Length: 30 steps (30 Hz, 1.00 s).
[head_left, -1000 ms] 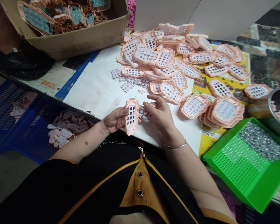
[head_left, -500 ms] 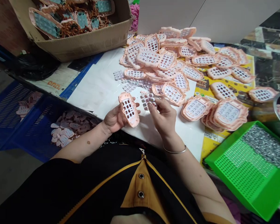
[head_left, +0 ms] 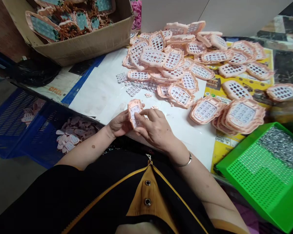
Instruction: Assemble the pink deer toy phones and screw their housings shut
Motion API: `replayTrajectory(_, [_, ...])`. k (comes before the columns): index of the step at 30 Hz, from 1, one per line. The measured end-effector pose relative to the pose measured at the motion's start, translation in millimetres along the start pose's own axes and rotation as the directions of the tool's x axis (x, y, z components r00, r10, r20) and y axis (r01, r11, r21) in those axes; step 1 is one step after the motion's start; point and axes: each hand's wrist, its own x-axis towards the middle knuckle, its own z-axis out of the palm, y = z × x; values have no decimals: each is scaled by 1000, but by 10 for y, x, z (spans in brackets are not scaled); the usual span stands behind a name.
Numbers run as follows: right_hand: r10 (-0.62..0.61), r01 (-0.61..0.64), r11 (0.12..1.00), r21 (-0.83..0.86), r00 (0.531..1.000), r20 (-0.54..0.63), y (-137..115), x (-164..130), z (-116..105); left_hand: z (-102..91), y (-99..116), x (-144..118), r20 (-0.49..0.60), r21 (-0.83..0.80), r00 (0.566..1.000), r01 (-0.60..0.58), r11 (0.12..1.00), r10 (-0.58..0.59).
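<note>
Single head-worn view, looking steeply down, close above table (head_left: 100, 91) edge and lap

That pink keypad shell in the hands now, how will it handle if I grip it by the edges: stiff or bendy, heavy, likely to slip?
The pink shell is probably stiff: it keeps its shape in the left hand while the right hand presses on it. Likely light, being thin and full of holes. Its scalloped rim should give fingers purchase, so slipping looks unlikely.

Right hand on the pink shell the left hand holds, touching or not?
Touching. The head view shows the right hand with fingers laid on the pink shell, held by the left hand.
</note>
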Motion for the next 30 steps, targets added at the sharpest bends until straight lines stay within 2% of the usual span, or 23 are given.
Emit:
replayTrajectory(2, [-7,7,1000,4,997,83,2,-21,10,-14,6,14,-15,-50,1000,-11,999,10])
replayTrajectory(5, [-39,40,999,-6,995,97,-14,-43,53,-24,17,30,-44,-115,999,-21,993,16])
replayTrajectory(9, [-87,89,993,-74,996,29,-53,-39,105,-38,27,27,-62,-119,998,-29,993,22])
replayTrajectory(13, [-81,73,989,-126,995,-59,-100,9,134,-42,26,-6,-78,-92,996,-52,994,45])
replayTrajectory(19, [-103,76,988,-136,974,-203,-120,43,91,-56,46,-22,-28,-39,998,-63,997,62])
replayTrajectory(21, [-44,0,983,-183,971,-237,-54,-12,-30,-74,57,-5,-9,-38,999,-52,998,52])
replayTrajectory(23, [109,-181,944,-277,960,-256,64,-112,-221,-93,68,15,5,-45,1000,-7,999,7])
replayTrajectory(25, [306,-392,836,-383,914,-268,222,-239,-444,-107,79,31,16,-45,999,37,998,-37])
replayTrajectory(27, [446,-522,703,-484,852,-272,396,-367,-647,-114,85,37,20,-35,999,47,998,-46])
replayTrajectory(30, [558,-532,548,-646,807,-192,620,-516,-838,-112,83,34,15,-24,999,46,999,-46])
